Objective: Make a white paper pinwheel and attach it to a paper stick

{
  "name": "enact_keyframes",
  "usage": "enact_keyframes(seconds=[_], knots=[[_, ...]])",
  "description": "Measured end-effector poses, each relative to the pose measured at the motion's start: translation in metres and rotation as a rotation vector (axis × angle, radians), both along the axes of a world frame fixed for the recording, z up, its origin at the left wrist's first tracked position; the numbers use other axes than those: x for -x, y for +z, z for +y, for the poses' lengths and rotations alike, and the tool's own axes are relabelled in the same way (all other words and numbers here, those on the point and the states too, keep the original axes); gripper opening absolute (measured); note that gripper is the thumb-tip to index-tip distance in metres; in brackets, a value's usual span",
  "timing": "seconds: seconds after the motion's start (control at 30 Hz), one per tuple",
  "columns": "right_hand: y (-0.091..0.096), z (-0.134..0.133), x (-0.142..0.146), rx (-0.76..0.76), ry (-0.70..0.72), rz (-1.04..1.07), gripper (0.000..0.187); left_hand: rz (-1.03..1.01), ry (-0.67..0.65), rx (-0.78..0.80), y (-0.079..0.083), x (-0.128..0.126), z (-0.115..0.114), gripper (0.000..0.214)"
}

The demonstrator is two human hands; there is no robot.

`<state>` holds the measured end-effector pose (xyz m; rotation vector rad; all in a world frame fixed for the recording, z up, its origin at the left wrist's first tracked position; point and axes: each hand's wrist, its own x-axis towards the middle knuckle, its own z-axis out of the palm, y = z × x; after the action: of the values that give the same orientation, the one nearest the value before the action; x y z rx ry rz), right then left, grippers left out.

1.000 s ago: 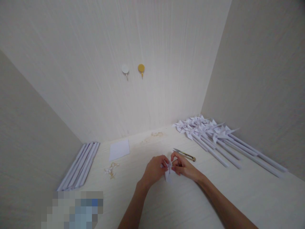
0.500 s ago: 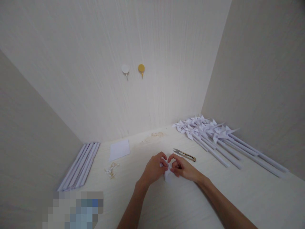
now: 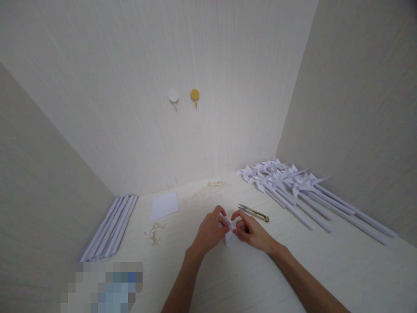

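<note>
A small white folded paper piece (image 3: pixel 230 237) is held over the table between both hands. My left hand (image 3: pixel 210 230) pinches its left side with curled fingers. My right hand (image 3: pixel 250 230) grips the right side, thumb and forefinger closed on the paper. Much of the paper is hidden by the fingers. Small thread snips (image 3: pixel 254 212) lie on the table just beyond my right hand.
A pile of finished white paper pinwheels on sticks (image 3: pixel 293 184) lies at the right. Rolled white paper sticks (image 3: pixel 112 226) lie along the left wall. A white paper square (image 3: pixel 164 205) and a few small pins (image 3: pixel 153 232) sit at the left. Two round hooks (image 3: pixel 184 96) hang on the back wall.
Both hands have shifted slightly on the paper piece, fingertips coming closer together. The view has moved a little.
</note>
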<state>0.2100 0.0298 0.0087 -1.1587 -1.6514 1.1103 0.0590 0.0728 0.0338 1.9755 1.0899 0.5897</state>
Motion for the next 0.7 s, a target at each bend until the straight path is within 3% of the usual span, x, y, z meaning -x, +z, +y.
enact_keyframes(seconds=[0.13,0.4,0.7], knots=[[-0.002,0.005,0.002,-0.027,-0.139,0.085,0.015,-0.027,0.114,-0.024,-0.005,-0.005,0.001,0.018],[-0.008,0.016,0.001,0.070,-0.254,0.358,0.028,-0.241,0.305,-0.070,-0.010,-0.018,-0.005,0.010],[0.000,0.013,0.002,0.313,-0.126,0.470,0.032,-0.297,0.296,-0.136,-0.010,-0.022,-0.010,0.007]])
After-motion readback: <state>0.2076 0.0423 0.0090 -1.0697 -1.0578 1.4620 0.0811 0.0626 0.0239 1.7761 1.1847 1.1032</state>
